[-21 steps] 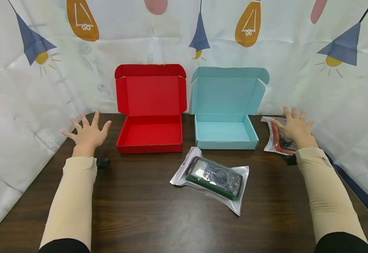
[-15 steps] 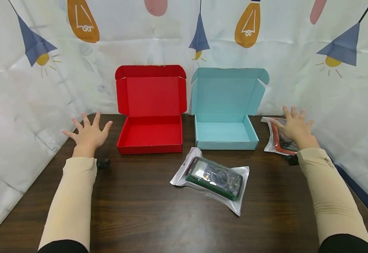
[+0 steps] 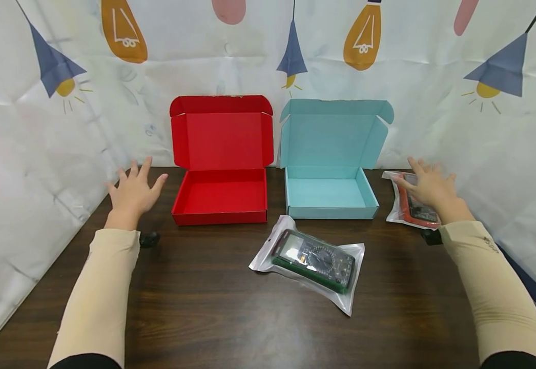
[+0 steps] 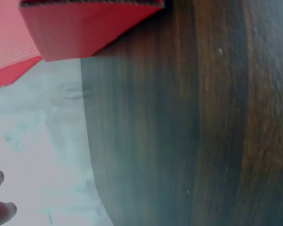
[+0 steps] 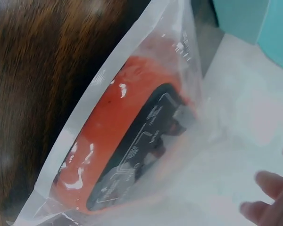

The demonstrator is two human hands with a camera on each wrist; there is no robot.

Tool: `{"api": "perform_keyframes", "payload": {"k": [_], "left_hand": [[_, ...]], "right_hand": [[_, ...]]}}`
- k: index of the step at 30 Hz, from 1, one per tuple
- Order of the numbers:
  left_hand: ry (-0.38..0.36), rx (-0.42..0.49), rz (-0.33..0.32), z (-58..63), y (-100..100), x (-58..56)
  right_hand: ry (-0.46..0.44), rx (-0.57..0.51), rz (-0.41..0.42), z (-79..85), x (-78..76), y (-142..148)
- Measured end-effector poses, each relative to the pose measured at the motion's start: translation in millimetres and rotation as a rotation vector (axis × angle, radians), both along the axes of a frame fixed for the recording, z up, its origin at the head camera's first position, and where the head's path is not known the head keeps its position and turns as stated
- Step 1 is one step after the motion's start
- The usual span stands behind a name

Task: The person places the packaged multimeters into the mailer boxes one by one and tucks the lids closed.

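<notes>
My left hand (image 3: 132, 197) is held with fingers spread, left of the open red box (image 3: 219, 205), and holds nothing. On the right, my right hand (image 3: 433, 189) hovers with spread fingers over a red-orange multimeter in a clear bag (image 3: 416, 209), covering part of it. The right wrist view shows this bagged red-orange multimeter (image 5: 122, 127) apart from the fingertips (image 5: 271, 183). A green multimeter in a clear bag (image 3: 316, 260) lies tilted in the middle of the table, away from both hands.
An open light-blue box (image 3: 330, 197) stands right of the red box, its lid raised. Both boxes sit at the back of the dark wooden table (image 3: 212, 307). A white patterned cloth (image 3: 245, 61) hangs behind and along the sides.
My left hand has shifted slightly to the right. The right forearm has swung outward a little while its hand stays over the red-orange multimeter. Boxes and bags stay put.
</notes>
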State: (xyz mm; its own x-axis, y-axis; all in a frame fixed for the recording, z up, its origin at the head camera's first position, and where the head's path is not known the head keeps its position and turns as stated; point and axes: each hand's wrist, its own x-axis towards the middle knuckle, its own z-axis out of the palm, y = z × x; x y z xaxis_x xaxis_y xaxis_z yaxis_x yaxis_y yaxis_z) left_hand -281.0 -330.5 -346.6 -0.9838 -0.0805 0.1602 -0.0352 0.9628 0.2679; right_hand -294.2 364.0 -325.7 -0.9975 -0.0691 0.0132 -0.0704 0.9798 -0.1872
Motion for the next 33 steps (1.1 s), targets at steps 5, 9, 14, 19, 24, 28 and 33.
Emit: {"api": "perform_keyframes", "payload": {"k": [5,9,14,19,24,28,33], "left_hand": [[0.007,0.006,-0.017,1.6,4,1.1],[0.029,0.016,-0.019,1.5,5,2.1],[0.032,0.042,-0.016,2.1,5,4.4],[0.027,0.063,-0.026,3.9,7,6.4],[0.021,0.079,-0.035,1.9,6,6.6],[0.023,0.088,-0.039,0.2,7,6.5],[0.027,0.096,-0.053,-1.6,9,8.0]], "right_hand": [[-0.058,0.008,0.04,0.7,3.8,-2],[-0.046,-0.012,0.058,1.1,5.7,-4],[-0.024,-0.011,0.096,7.7,11.8,-14],[-0.005,0.007,0.14,13.8,18.5,-27],[0.008,-0.002,0.169,16.8,22.7,-38],[0.028,-0.006,0.203,17.2,25.9,-47],[0.034,-0.057,0.238,19.0,30.9,-58]]}}
